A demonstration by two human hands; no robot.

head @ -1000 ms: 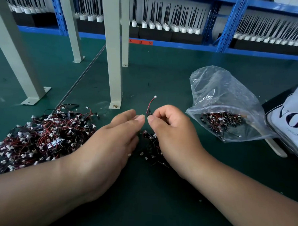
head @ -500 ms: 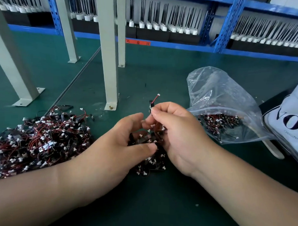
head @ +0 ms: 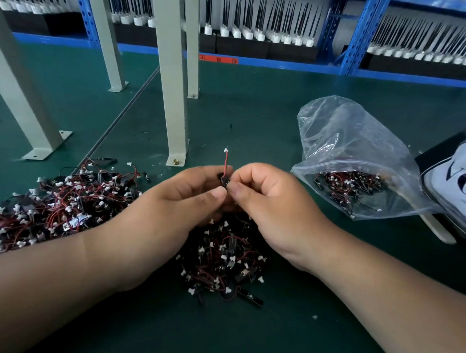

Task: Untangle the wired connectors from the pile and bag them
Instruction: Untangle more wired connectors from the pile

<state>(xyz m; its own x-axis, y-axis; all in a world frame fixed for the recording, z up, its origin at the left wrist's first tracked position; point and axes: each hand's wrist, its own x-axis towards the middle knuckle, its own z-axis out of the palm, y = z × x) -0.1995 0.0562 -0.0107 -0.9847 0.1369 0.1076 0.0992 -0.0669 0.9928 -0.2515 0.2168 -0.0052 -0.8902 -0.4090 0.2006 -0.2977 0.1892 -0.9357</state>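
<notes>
Head view. One wired connector (head: 225, 166) is pinched at its black body between the left hand (head: 166, 208) and the right hand (head: 268, 202). The fingers (head: 212, 195) of both hands are curled and clamped together on it. Its red lead stands upright with the white plug at the top. It is judged to be held raised so that it is drawn clear of the small clump (head: 223, 258) lying directly beneath the hands on the tabletop (head: 255, 118).

The large pile (head: 65, 203) is spread to the left, just beside the left forearm and apart from the clump. This suggests that a working portion is set aside for sorting.

The clear zip bag (head: 343, 133) lies to the right, near the right hand, with its mouth turned towards the hands. It is judged to be placed there for short transfers. A modest batch of bagged connectors (head: 349, 184) is held near its mouth, and the rest of the bag is slack and unfilled. A white package (head: 464, 173) overlaps its far edge.
</notes>
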